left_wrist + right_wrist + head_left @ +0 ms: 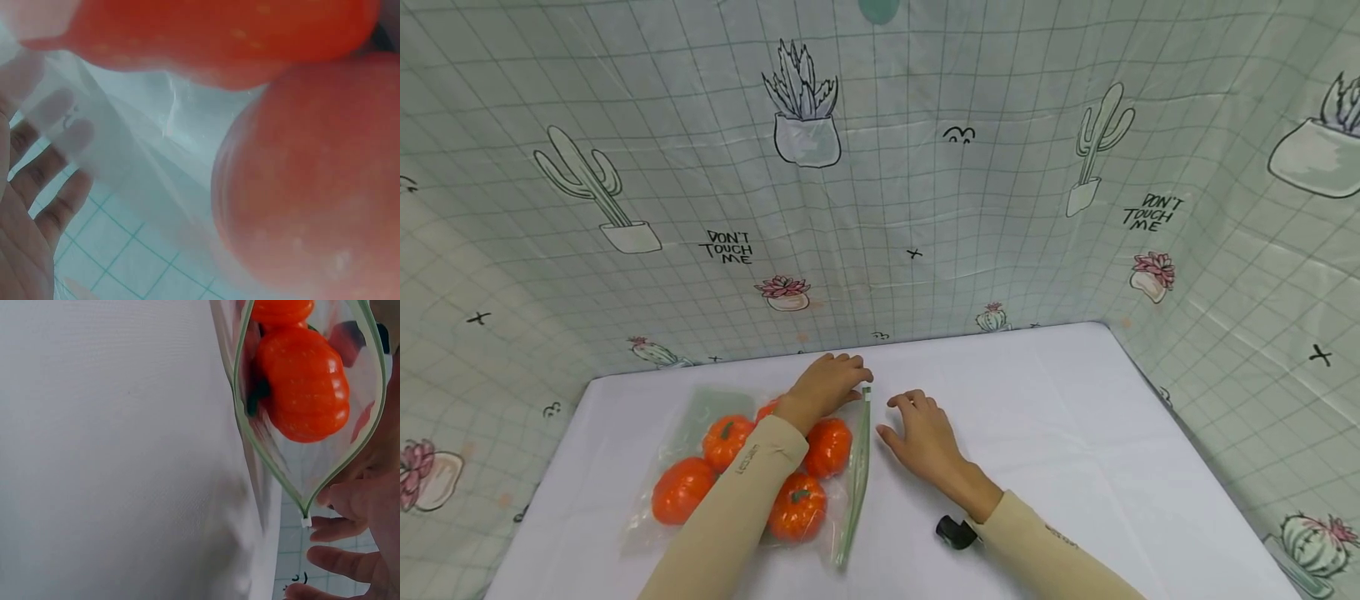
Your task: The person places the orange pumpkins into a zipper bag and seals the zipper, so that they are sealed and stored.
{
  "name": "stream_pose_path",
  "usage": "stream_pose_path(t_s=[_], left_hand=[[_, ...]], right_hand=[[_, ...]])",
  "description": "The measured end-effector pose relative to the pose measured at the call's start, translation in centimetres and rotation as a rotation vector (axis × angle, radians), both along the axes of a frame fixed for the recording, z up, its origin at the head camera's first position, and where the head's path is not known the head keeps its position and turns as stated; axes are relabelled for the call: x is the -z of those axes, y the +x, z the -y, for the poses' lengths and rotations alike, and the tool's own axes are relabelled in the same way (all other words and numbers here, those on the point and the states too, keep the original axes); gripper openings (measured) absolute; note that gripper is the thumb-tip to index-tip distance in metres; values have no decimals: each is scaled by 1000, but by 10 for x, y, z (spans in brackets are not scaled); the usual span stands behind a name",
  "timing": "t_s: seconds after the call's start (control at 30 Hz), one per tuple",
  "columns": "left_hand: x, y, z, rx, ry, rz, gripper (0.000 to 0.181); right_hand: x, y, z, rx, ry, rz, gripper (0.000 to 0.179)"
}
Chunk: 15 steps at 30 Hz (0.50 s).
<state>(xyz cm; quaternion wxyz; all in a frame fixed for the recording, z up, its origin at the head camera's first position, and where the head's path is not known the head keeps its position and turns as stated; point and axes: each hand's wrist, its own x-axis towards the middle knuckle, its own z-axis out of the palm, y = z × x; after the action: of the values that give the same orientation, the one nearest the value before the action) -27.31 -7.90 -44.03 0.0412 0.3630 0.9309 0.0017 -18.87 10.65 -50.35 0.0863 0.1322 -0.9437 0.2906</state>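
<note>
A clear zip bag (859, 483) with a green zip strip lies on the white table. Several orange, ribbed pumpkins (797, 507) with green stems are inside it, along with a smoother red-orange round piece (682, 492). In the right wrist view the bag's mouth gapes, and a white slider (306, 520) sits at its end. Reaching over the bag, my left hand (827, 385) has loosely bent fingers beside that far end; film covers some fingertips in the left wrist view. My right hand (922, 435) hovers right of the zip strip, fingers spread, holding nothing.
The white table (1075, 450) extends to the right of both hands. A small black object (955, 532) is by the right sleeve cuff. Behind and at the sides hangs a grid-patterned curtain (880, 200) with cactus drawings, meeting the table's back edge.
</note>
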Motion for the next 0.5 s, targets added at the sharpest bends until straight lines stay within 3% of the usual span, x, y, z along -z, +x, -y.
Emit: stream_pose_path(t_s=[0.5], left_hand=[[4,-3,-6,-12,7,30,28]], right_hand=[[-3,-10,8,-12,18,-28,38]])
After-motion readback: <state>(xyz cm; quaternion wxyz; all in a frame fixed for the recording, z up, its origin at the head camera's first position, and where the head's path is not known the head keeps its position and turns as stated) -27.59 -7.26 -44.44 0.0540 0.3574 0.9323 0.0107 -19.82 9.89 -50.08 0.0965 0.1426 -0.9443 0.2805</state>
